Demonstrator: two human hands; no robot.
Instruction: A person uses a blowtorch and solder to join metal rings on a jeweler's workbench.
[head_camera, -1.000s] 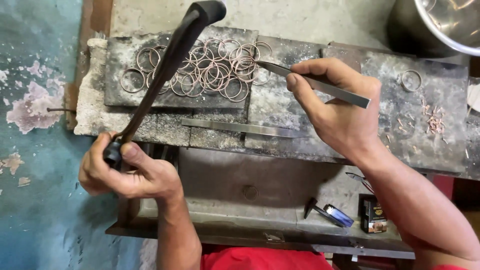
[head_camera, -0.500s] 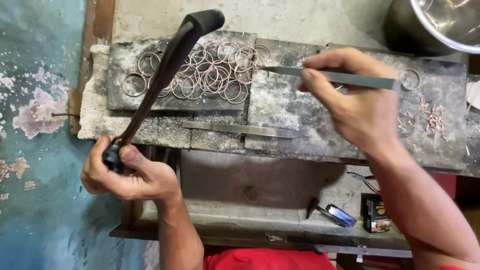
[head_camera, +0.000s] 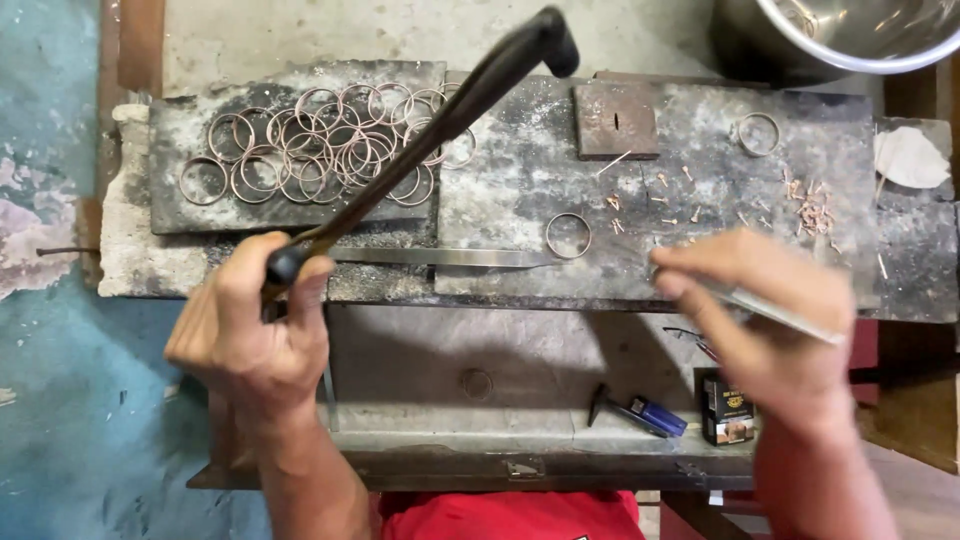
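The steel bowl is cut off by the top edge; the flat metal tool is largely hidden inside the blurred right hand.

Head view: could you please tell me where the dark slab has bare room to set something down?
Bare slab lies between the ring pile and the square plate. Crowded: the pile at left, copper bits at right.

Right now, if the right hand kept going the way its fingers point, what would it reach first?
Probably the lone ring on the stone slab, left of the right hand; the flat blade tip lies close by. Height is unclear.
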